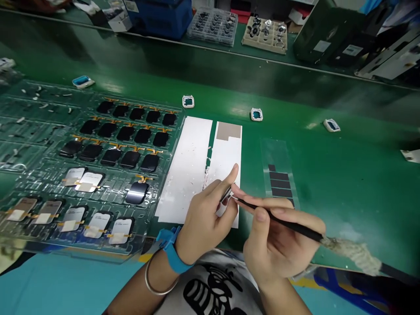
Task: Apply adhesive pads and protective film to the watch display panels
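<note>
Over the white strip [225, 153], my left hand [210, 214] is closed on a small screen module [226, 192]. Only a dark, shiny edge of it shows between thumb and fingers; the rest is hidden. My right hand [282, 236] grips a slim black pointed tool [292, 225] like a pen. Pale, worn wrapping covers its rear part. The tip meets the module near my left fingertips; whether it touches I cannot tell. To my left, a clear plastic tray [111, 192] holds several small black screens [126, 133] with orange flex cables, and some lying with silver backs up [98, 225].
Another white sheet [187, 166] with small scraps lies beside the tray. Right of my hands is a clear film [277, 153] with dark rectangles. White watch cases [256, 114] stand along the back. A shelf carries a parts box [213, 26] and a divided tray [265, 35].
</note>
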`<act>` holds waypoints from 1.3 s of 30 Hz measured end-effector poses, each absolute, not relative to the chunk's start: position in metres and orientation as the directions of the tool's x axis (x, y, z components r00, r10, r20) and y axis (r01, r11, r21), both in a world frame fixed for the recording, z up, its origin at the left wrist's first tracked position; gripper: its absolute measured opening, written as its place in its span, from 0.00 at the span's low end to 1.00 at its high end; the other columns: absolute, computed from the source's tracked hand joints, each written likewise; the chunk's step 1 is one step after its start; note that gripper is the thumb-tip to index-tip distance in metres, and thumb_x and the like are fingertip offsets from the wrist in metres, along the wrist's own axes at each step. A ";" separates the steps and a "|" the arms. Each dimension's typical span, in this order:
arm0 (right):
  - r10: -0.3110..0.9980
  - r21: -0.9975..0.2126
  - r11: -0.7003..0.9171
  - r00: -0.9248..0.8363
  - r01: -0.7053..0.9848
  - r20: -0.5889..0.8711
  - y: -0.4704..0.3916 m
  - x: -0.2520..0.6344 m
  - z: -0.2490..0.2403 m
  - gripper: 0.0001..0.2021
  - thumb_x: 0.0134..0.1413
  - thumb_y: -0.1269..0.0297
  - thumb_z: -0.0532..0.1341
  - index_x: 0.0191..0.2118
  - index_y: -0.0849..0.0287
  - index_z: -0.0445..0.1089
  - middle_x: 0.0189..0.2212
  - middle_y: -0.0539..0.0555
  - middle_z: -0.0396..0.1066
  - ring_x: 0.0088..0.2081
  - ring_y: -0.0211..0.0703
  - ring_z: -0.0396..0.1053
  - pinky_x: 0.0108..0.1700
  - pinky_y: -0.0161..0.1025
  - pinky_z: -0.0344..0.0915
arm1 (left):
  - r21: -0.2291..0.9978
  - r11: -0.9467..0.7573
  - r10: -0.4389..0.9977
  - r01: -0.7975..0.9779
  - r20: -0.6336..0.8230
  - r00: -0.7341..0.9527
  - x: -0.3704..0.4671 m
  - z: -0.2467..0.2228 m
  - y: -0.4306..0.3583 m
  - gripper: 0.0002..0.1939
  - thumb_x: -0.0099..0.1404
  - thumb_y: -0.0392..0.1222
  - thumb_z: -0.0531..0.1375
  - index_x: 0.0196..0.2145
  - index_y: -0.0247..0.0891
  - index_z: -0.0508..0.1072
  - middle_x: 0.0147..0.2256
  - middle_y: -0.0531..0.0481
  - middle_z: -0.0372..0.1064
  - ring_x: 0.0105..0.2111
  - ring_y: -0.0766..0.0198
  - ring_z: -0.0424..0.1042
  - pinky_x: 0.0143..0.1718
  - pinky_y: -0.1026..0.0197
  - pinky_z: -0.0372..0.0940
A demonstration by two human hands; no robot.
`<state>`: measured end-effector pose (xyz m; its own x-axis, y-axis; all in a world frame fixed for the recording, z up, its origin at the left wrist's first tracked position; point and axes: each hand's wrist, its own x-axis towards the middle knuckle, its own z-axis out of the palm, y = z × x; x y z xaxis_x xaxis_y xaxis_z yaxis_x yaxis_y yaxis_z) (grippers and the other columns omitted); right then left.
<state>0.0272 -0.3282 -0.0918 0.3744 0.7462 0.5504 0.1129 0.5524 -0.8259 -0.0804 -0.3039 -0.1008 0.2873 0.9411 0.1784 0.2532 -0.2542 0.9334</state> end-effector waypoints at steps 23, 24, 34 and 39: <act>0.701 -0.786 0.596 0.372 0.164 0.609 -0.319 0.025 -0.103 0.15 0.56 0.84 0.59 0.45 0.59 0.63 0.35 0.53 0.74 0.37 0.42 0.78 0.40 0.47 0.82 | 0.931 -0.285 0.930 0.230 0.210 0.303 -0.084 -0.105 -0.303 0.29 0.74 0.39 0.46 0.70 0.43 0.50 0.46 0.45 0.70 0.36 0.60 0.67 0.48 0.53 0.66; 0.700 -0.785 0.596 0.370 0.167 0.611 -0.319 0.026 -0.103 0.15 0.56 0.84 0.59 0.44 0.59 0.63 0.35 0.53 0.74 0.37 0.43 0.78 0.40 0.48 0.82 | 0.931 -0.283 0.930 0.230 0.208 0.303 -0.084 -0.105 -0.303 0.28 0.74 0.39 0.46 0.70 0.43 0.50 0.46 0.45 0.70 0.36 0.60 0.67 0.48 0.53 0.66; 0.710 -0.790 0.590 0.360 0.167 0.606 -0.319 0.026 -0.104 0.18 0.54 0.87 0.58 0.45 0.60 0.63 0.35 0.53 0.74 0.38 0.45 0.78 0.38 0.48 0.83 | 0.917 -0.258 0.940 0.305 0.165 0.297 -0.083 -0.105 -0.304 0.27 0.75 0.39 0.45 0.70 0.40 0.51 0.41 0.45 0.70 0.34 0.60 0.67 0.46 0.54 0.67; 0.716 -0.793 0.590 0.356 0.152 0.601 -0.319 0.026 -0.103 0.17 0.54 0.86 0.58 0.45 0.59 0.64 0.36 0.52 0.74 0.38 0.43 0.78 0.41 0.49 0.83 | 0.904 -0.259 0.941 0.340 0.156 0.300 -0.084 -0.104 -0.304 0.28 0.74 0.40 0.45 0.70 0.37 0.51 0.38 0.45 0.69 0.32 0.59 0.67 0.45 0.53 0.68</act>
<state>0.0263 -0.3188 -0.1031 0.3556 0.7158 0.6010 0.1521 0.5901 -0.7929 -0.0840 -0.3045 -0.1041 0.3004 0.9409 0.1562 0.3396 -0.2586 0.9043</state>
